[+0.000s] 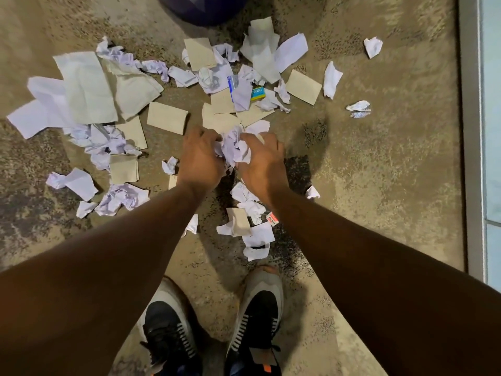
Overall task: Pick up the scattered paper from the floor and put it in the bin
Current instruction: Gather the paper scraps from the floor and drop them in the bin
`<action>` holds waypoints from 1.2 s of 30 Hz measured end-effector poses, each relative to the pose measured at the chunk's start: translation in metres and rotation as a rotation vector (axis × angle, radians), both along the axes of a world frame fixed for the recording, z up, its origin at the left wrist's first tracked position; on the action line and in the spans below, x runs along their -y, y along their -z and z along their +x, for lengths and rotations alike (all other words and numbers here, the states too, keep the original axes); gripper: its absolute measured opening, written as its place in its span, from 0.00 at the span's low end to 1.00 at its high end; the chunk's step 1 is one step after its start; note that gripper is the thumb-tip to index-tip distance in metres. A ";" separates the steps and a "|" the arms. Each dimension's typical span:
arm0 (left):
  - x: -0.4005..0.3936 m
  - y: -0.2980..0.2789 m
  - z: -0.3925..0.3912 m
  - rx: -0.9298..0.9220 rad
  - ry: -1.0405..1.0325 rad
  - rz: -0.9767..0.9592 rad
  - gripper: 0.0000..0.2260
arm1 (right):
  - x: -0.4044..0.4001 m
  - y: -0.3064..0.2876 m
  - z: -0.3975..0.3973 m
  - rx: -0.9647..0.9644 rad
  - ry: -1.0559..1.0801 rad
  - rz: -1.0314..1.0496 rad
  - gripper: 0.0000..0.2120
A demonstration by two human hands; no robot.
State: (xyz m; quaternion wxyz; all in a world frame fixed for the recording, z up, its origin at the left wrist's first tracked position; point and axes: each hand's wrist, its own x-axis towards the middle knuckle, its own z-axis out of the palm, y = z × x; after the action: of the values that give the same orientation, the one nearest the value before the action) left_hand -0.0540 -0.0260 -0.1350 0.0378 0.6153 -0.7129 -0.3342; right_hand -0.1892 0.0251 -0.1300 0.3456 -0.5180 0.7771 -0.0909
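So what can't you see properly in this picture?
All in the head view:
- The bin: the top edge cuts it off, so only a dark curved bit shows; its opening is out of sight.
- The paper wad: the left hand and right hand cover its sides.
- The blue card: paper hides part of its print.
- The red label: too small to read.
- The shoes: toes cut off by the bottom edge.

Blue-yellow carton (257, 93): partial "...sara", perhaps; other print illegible.
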 end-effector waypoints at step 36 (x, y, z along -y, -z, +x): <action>0.232 -0.296 -0.006 -0.330 -0.160 -0.491 0.24 | 0.246 -0.276 0.023 0.284 0.378 -0.594 0.30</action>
State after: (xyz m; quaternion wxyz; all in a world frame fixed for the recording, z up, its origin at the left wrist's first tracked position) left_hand -0.0601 -0.2584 0.1605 0.3268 0.5794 -0.7059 -0.2434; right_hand -0.1664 -0.2209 0.1455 0.2618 -0.4252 0.7432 -0.4453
